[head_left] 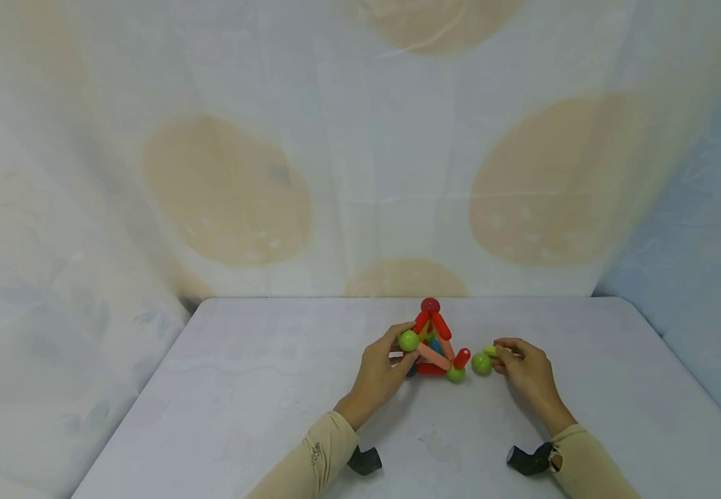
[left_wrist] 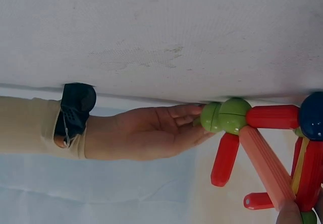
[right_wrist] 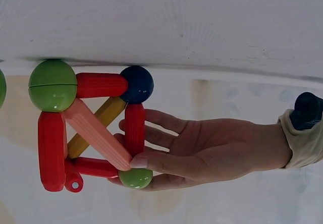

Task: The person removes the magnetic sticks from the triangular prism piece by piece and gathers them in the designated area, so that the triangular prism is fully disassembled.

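White cloth-covered surface [head_left: 261, 388] carries a mostly built pyramid of red plastic rods and balls [head_left: 433, 343]; left hand [head_left: 380, 374] steadies it, fingers pinching a green corner ball [head_left: 407, 340]; right hand [head_left: 525, 371] pinches a loose yellow-green rod [head_left: 491, 351] beside a green ball [head_left: 481, 363], apparently still to attach.

In the head view, the left hand [head_left: 380, 371] hid part of the stick toy [head_left: 433, 343], and its blue ball could hardly be seen. The yellow piece [head_left: 490, 351] in the right hand [head_left: 525, 371] was too small to tell. The left wrist view cut the toy off at the right edge.
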